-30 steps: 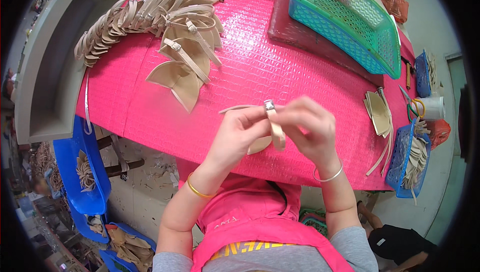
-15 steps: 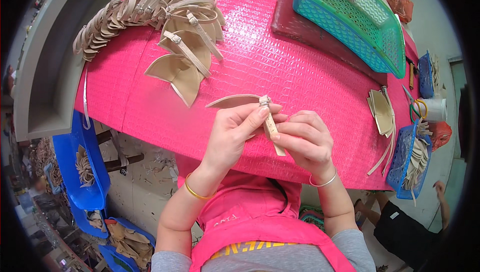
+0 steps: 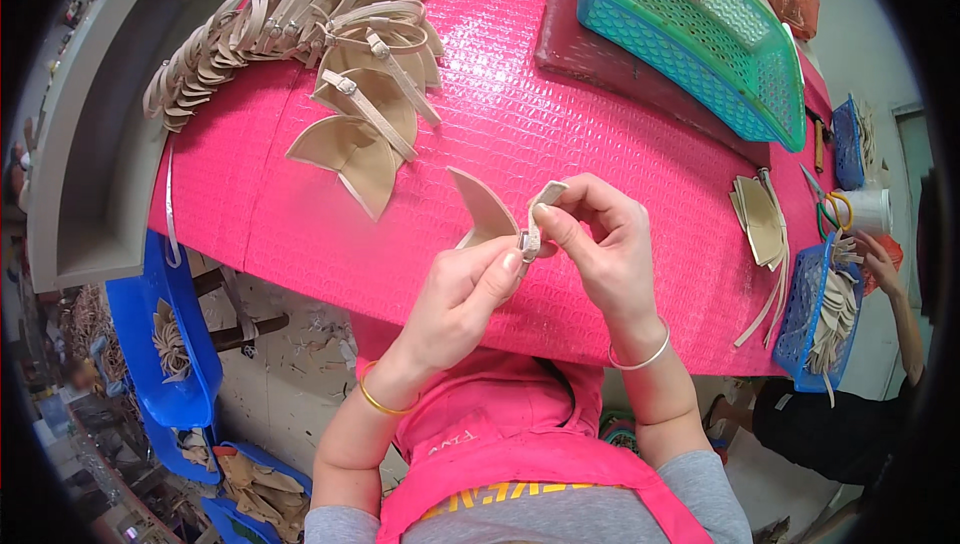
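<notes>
Over the near part of the pink table I hold a beige shoe upper piece with an ankle strap and a small metal buckle. My left hand is closed, thumb and fingers pinching the piece just below the buckle. My right hand pinches the strap between thumb and fingers, its free end standing up above the thumb. The curved flap of the piece rises left of the buckle. Part of the piece is hidden behind my left fingers.
Similar buckled pieces lie overlapped in a curved row at far left. A green basket rests on a dark red block. At right are loose pieces and straps, scissors and a blue basket, near another person's hand.
The strap end has swung from pointing down toward me to pointing up and away. My right hand has risen; the flap now tilts upward. The other person's hand has come up beside the blue basket.
</notes>
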Tool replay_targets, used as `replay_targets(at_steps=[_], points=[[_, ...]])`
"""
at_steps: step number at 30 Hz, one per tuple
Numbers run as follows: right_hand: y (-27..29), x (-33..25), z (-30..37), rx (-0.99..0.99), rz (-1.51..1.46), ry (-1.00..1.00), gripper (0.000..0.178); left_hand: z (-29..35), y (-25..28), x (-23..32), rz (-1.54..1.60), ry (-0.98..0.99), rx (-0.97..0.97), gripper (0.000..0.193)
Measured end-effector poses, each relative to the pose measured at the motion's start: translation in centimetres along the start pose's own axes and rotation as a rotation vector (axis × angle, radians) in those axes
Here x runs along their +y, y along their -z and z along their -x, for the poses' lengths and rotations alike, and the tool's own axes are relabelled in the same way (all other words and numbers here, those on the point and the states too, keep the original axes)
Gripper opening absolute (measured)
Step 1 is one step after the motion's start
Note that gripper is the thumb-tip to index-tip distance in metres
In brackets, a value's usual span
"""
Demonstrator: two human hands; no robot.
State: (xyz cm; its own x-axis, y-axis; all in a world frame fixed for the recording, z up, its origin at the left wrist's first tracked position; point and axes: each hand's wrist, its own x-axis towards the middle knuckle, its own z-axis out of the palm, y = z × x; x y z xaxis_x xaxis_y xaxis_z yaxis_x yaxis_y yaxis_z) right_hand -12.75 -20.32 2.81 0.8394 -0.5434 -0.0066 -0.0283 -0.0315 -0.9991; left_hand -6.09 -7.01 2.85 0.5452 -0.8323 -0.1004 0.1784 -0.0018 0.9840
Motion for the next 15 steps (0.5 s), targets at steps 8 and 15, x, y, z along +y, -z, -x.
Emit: replay_targets(at_steps=[8, 15], points=[[-0.1, 0.2, 0.5, -0.096, 0.178, 0.274, 0.007, -0.3, 0.4, -0.8, -0.03, 0.042, -0.024, 0.025], [-0.7, 1.9, 0.2, 0.014, 0.091, 0.061, 0.007, -0.3, 0.5, -0.9, -0.215, -0.038, -0.004, 0.026]])
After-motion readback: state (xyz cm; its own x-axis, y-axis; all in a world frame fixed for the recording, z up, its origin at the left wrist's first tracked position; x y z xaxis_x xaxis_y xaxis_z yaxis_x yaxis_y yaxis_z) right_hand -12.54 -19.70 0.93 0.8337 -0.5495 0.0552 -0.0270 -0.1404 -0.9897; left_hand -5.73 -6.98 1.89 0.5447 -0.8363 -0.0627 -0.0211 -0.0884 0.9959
